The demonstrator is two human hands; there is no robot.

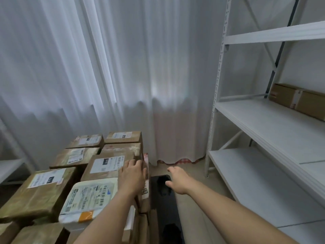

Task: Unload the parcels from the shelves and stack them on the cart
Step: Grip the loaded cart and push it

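The left hand (132, 175) lay flat on the stack of parcels (73, 176) at about 7 o'clock in the view, its grip relaxed: fingers straight and spread over the right edge of a brown box with a white label (107, 166), clamped on nothing. The right hand (176, 180) hung in the air at about 6 o'clock, just to the right of the stack and apart from it, over the pale floor (202, 217); its fingers were loosely extended, the grip apart and holding nothing.

The stacked parcels were packed close together, mostly brown cardboard boxes with shipping labels, with one white padded mailer (88, 196) at the near side, touching the labelled box beyond it. What carried the stack was hidden beneath the parcels.

At 3 o'clock stood a white metal shelf unit (274, 124). One long brown parcel (299, 99) lay on its middle shelf, toward the back right and partly cut by the frame edge, well apart from both hands. A white curtain (123, 67) hung behind everything, from 9 to 1 o'clock.
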